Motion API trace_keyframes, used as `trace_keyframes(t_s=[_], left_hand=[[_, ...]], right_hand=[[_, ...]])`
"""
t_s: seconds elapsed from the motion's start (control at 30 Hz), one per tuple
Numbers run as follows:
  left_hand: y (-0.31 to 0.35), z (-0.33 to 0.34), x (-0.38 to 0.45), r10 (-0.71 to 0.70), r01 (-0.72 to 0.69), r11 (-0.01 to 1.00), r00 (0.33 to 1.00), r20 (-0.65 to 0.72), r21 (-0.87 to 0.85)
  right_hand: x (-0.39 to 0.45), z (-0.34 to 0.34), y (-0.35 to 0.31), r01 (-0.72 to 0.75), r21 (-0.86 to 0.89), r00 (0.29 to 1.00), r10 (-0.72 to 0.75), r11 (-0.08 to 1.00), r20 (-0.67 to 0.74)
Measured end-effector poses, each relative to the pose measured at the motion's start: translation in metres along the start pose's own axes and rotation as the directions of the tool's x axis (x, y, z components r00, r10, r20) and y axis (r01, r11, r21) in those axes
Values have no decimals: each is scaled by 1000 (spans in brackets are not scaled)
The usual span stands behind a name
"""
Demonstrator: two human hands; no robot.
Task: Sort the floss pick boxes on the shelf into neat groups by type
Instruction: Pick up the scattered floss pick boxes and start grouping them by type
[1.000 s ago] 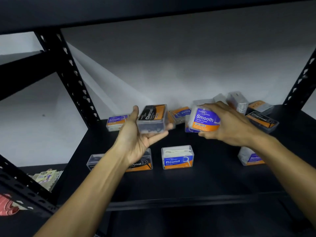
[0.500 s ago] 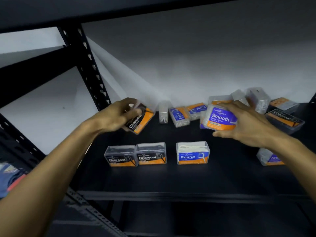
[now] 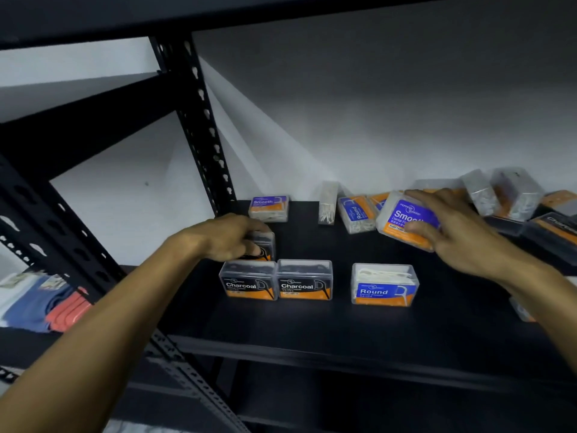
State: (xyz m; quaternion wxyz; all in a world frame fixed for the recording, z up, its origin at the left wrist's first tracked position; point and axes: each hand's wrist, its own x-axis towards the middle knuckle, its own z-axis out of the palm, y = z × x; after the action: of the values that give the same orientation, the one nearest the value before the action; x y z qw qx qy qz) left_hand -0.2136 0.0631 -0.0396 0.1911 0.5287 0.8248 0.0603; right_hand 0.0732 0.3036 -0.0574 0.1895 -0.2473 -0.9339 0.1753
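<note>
From the head camera, your left hand [image 3: 232, 237] curls over a clear plastic box with a black-and-orange Charcoal label [image 3: 263, 249], gripping it just behind the left one of two matching clear Charcoal boxes [image 3: 276, 280], which stand touching side by side. Your right hand [image 3: 449, 228] pinches a tilted clear box with a blue-and-orange Smooth label [image 3: 406, 220], thumb on its face and fingers over the top, lifted off the matte black shelf board [image 3: 312, 320].

Between your hands lies bare dark board; a clear box of white picks labelled Round [image 3: 384, 285] stands below your right hand, apart from the Charcoal pair. Beyond your left hand, a small Smooth box [image 3: 269, 208] stands near the back edge beside the perforated black steel upright [image 3: 199, 126]. Behind your right hand, a jumble of clear boxes [image 3: 499, 195] leans against the pale wall, with a tilted Round box [image 3: 357, 214] and a narrow upright clear box [image 3: 327, 203] at its left end. The shelf's front lip runs straight below your wrists.
</note>
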Motion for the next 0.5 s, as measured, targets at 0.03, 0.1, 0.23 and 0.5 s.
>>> trace_keyframes(t_s=[0.03,0.1,0.23,0.5], left_hand=[[0,1,0,2,-2,1000,1000,7,-8],[-1,3,1,1,0,999,1000,19,-32],[-4,4,4,5,-3,998,1000,26,-65],[-8,0,8,-19,24,999,995,102,-47]], right_hand=[[0,0,-1,6,1,1000,-6,1000,-1],[0,0,0,1,7,1000,-2,1000,11],[0,-3,1,-24,25,999,23,999,31],[-4,-10,3,-33,63,999,32,998,16]])
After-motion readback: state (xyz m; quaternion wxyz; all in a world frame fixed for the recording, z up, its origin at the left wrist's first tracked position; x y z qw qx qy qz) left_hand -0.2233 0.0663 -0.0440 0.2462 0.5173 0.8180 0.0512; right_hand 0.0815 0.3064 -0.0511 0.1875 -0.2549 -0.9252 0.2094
